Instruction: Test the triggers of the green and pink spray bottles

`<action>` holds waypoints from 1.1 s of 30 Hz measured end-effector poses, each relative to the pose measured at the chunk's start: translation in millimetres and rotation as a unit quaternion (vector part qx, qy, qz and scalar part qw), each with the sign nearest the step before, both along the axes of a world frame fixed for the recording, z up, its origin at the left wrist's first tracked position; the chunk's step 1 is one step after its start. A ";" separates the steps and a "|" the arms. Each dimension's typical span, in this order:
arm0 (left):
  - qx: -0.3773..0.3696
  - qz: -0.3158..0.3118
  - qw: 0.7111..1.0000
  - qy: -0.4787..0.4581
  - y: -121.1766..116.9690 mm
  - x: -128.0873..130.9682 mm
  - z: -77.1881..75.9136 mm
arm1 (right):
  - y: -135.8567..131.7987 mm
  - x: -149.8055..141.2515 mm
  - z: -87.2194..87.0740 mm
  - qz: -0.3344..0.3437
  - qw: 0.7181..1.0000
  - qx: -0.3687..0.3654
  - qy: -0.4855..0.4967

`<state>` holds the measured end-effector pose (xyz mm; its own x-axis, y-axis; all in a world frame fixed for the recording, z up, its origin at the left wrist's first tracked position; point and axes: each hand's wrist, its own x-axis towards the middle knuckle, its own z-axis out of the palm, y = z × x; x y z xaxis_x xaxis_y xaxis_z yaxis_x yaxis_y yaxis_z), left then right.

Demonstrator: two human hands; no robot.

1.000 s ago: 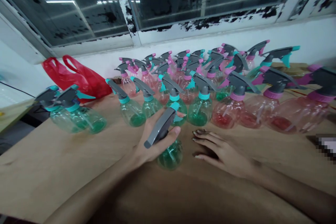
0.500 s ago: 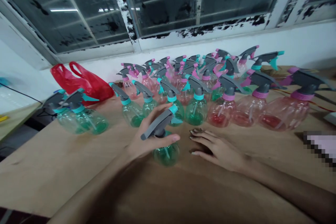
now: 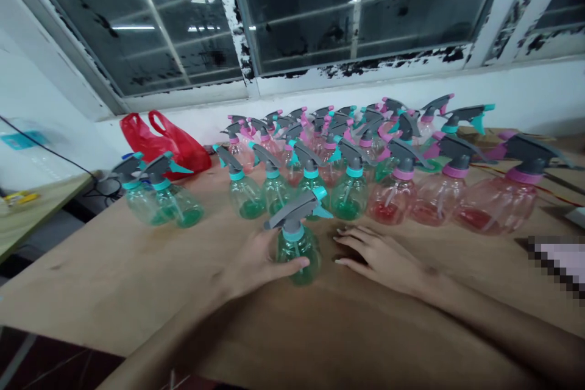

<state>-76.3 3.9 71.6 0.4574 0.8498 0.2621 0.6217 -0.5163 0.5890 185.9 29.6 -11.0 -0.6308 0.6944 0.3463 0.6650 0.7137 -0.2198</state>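
A green spray bottle (image 3: 299, 244) with a grey trigger head and turquoise collar stands upright on the wooden table in front of me. Around its body curves my left hand (image 3: 253, 265), the thumb across the near side and the other fingers mostly hidden behind it. My right hand (image 3: 381, 253) rests on the table to the right of this bottle, holding nothing, its fingers stretched and a little apart. Just behind the hands, a row holds several green spray bottles (image 3: 348, 198) and, further right, pink spray bottles (image 3: 393, 201), each with a little liquid inside.
More spray bottles (image 3: 320, 134) crowd the back of the table by the wall. Two green ones (image 3: 176, 204) stand at the left, near a red plastic bag (image 3: 183, 149). A pixelated flat object (image 3: 562, 256) lies at the right. Beyond the left edge is another table (image 3: 46, 207).
My left hand has slid from the bottle's neck down to its body, and the bottle now stands more upright. The view has shifted slightly. My right hand has stayed in place.
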 end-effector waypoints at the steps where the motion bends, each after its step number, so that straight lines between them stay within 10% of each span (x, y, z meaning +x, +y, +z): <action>1: 0.010 0.008 1.000 0.007 -3.2 -3.0 -0.1 | 0.5 -4.6 4.5 -0.001 1.000 0.004 -0.007; 15: 0.175 0.295 0.939 0.005 -0.3 -142.5 -35.6 | 25.3 -141.6 90.8 -0.016 0.998 0.039 0.054; 33: 0.288 0.390 0.856 0.180 49.4 -159.0 -28.7 | 75.6 -218.8 88.4 -0.121 0.983 -0.021 0.137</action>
<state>-235.3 53.4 42.9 -0.0506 0.7105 0.7019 0.9972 -0.0029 0.0747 -32.9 105.2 77.4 -0.3320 0.8302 0.4478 0.7261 0.5280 -0.4405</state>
